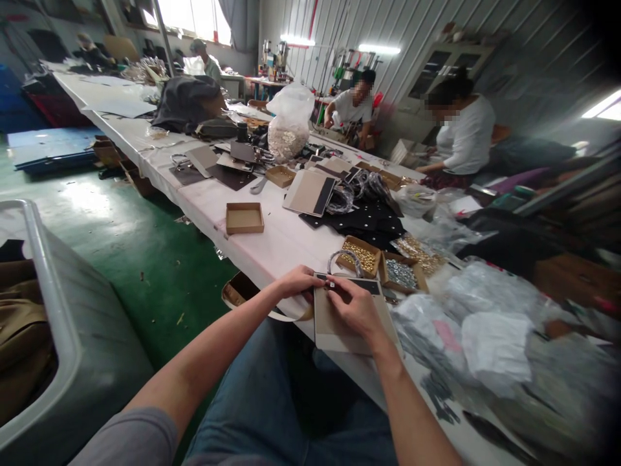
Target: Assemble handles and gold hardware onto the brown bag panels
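Note:
A beige flat panel [334,327] with a dark strip along its top edge lies at the near edge of the long white table [272,243]. My left hand [297,281] grips the panel's top left corner, fingers curled. My right hand [356,309] rests on the panel with fingertips pinched at a small metal stud near the dark strip. Just beyond stand a small cardboard box of gold studs [361,256] and a box of silver studs [402,274]. A clear looped strap [343,257] lies between them and the panel.
An empty cardboard tray [244,218] sits to the left, stacked panels [310,192] and black fabric [369,220] behind. Plastic bags [485,336] pile up at right. A grey bin [58,323] stands at my left on the green floor. Two people sit across the table, far right.

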{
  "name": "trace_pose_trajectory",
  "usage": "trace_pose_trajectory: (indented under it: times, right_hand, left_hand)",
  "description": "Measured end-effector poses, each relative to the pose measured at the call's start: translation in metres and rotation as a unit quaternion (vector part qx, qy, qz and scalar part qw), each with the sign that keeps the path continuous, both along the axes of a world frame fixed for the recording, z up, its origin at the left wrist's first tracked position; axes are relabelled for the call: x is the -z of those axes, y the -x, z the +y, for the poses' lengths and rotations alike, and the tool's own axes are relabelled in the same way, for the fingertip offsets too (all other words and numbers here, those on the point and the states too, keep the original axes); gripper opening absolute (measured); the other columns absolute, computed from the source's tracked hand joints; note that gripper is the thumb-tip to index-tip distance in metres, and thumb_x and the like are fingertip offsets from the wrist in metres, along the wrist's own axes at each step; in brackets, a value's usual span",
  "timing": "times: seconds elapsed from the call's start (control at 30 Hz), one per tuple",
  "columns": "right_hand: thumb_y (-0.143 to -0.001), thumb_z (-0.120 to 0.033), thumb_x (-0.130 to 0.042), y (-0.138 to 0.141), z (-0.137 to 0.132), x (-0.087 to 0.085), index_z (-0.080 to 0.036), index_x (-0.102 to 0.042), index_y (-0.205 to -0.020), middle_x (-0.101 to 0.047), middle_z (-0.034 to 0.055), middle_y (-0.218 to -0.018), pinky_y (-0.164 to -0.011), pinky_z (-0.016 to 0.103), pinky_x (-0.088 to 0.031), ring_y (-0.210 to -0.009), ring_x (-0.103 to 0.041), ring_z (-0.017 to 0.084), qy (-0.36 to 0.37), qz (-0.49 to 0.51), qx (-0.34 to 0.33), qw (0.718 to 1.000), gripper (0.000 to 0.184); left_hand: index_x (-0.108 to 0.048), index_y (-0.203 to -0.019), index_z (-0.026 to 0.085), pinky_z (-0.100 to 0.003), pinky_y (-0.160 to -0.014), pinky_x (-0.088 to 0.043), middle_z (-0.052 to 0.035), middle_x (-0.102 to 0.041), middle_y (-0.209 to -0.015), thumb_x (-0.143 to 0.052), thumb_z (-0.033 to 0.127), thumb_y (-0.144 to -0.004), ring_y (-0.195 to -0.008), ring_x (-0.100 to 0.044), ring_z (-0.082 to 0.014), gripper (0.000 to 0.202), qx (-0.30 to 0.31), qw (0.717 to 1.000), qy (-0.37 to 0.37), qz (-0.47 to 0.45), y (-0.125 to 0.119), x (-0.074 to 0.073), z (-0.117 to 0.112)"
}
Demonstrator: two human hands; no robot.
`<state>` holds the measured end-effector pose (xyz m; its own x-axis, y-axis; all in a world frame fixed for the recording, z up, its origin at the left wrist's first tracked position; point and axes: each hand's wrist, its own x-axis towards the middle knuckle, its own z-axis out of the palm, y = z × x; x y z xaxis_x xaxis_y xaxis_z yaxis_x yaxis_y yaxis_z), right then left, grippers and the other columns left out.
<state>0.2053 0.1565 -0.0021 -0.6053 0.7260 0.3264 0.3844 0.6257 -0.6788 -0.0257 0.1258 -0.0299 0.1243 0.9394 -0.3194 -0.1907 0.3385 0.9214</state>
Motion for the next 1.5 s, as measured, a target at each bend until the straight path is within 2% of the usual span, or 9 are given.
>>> trace_pose_trajectory:
  times: [0.2, 0.4, 0.53, 0.67, 0.8, 0.9, 1.03, 1.37, 1.5]
  right_hand:
    - [-0.099, -0.024, -0.077, -0.001, 0.004, -0.005, -0.033, -0.078, -0.147, -0.08, 0.0048, -0.147, -0.124, 0.051, -0.058, -0.136, -0.076, 0.031, -0.011, -0.022, -0.035, 0.999, 0.049]
    - [-0.098, -0.027, -0.081, -0.001, 0.022, -0.01, -0.033, -0.077, -0.15, -0.08, 0.006, -0.146, -0.099, 0.045, -0.068, -0.124, -0.078, 0.031, 0.007, -0.032, -0.057, 0.998, 0.052]
    - [-0.102, -0.028, -0.078, 0.006, 0.024, -0.007, -0.034, -0.082, -0.14, -0.084, 0.006, -0.135, -0.111, 0.051, -0.063, -0.123, -0.078, 0.033, -0.037, -0.045, -0.071, 0.996, 0.038]
    - [-0.106, -0.027, -0.072, 0.011, 0.018, 0.0, -0.035, -0.082, -0.139, -0.083, 0.0064, -0.135, -0.112, 0.051, -0.063, -0.125, -0.078, 0.033, -0.073, -0.036, -0.058, 0.995, 0.035]
    - [-0.11, -0.028, -0.067, 0.011, 0.013, 0.006, -0.035, -0.08, -0.142, -0.082, 0.0067, -0.138, -0.116, 0.052, -0.061, -0.129, -0.076, 0.033, -0.084, -0.027, -0.059, 0.994, 0.036]
    - [-0.11, -0.028, -0.067, 0.01, 0.013, 0.009, -0.035, -0.08, -0.142, -0.082, 0.0066, -0.136, -0.115, 0.052, -0.061, -0.128, -0.076, 0.033, -0.084, -0.019, -0.054, 0.995, 0.036]
    - [-0.108, -0.026, -0.068, 0.009, 0.013, 0.01, -0.034, -0.081, -0.14, -0.083, 0.0066, -0.135, -0.114, 0.051, -0.061, -0.126, -0.076, 0.033, -0.077, -0.015, -0.049, 0.996, 0.035]
    - [-0.107, -0.03, -0.069, 0.013, 0.011, -0.001, -0.033, -0.084, -0.135, -0.084, 0.0079, -0.132, -0.115, 0.053, -0.06, -0.126, -0.076, 0.034, -0.05, -0.034, -0.038, 0.997, 0.032]
    - [-0.104, -0.042, -0.078, 0.009, 0.009, -0.008, -0.033, -0.082, -0.143, -0.082, 0.0086, -0.14, -0.117, 0.053, -0.06, -0.131, -0.075, 0.036, -0.016, -0.032, -0.047, 0.998, 0.04]
  left_hand:
    - [-0.07, -0.077, 0.015, -0.027, -0.054, -0.061, 0.0002, -0.071, -0.067, -0.089, 0.023, -0.082, -0.057, -0.069, -0.0158, 0.021, -0.008, 1.0, -0.002, 0.029, -0.002, 0.006, 0.004]
    - [-0.068, -0.071, 0.015, -0.023, -0.05, -0.054, 0.0004, -0.068, -0.063, -0.088, 0.019, -0.077, -0.054, -0.065, -0.014, 0.022, -0.025, 0.998, -0.005, 0.054, -0.005, 0.007, 0.006]
    - [-0.068, -0.07, 0.016, -0.02, -0.049, -0.048, 0.0032, -0.064, -0.06, -0.089, 0.021, -0.076, -0.051, -0.06, -0.011, 0.022, -0.027, 0.998, -0.015, 0.062, -0.006, 0.01, 0.005]
    - [-0.068, -0.068, 0.016, -0.019, -0.047, -0.044, 0.005, -0.06, -0.057, -0.089, 0.021, -0.074, -0.049, -0.055, -0.0092, 0.022, -0.026, 0.998, -0.012, 0.058, -0.005, 0.014, 0.006]
    - [-0.068, -0.069, 0.016, -0.021, -0.051, -0.05, 0.0034, -0.064, -0.06, -0.089, 0.019, -0.075, -0.051, -0.06, -0.0109, 0.023, -0.017, 0.999, -0.003, 0.032, -0.003, 0.008, 0.004]
    - [-0.068, -0.071, 0.016, -0.022, -0.052, -0.054, 0.0019, -0.067, -0.062, -0.09, 0.019, -0.078, -0.053, -0.063, -0.0119, 0.023, -0.004, 1.0, 0.015, 0.006, 0.001, -0.002, 0.001]
    - [-0.068, -0.068, 0.016, -0.02, -0.048, -0.049, 0.0028, -0.064, -0.057, -0.087, 0.015, -0.08, -0.048, -0.058, -0.0103, 0.022, 0.006, 0.999, 0.032, 0.018, 0.002, -0.01, -0.001]
    - [-0.067, -0.07, 0.015, -0.02, -0.054, -0.053, 0.0034, -0.063, -0.06, -0.083, 0.011, -0.08, -0.054, -0.059, -0.0098, 0.02, -0.009, 0.999, 0.022, 0.026, -0.005, -0.003, 0.001]
    - [-0.066, -0.069, 0.016, -0.02, -0.053, -0.053, 0.0035, -0.062, -0.059, -0.084, 0.015, -0.08, -0.053, -0.058, -0.01, 0.021, -0.009, 0.999, 0.02, 0.031, -0.007, 0.001, 0.002]
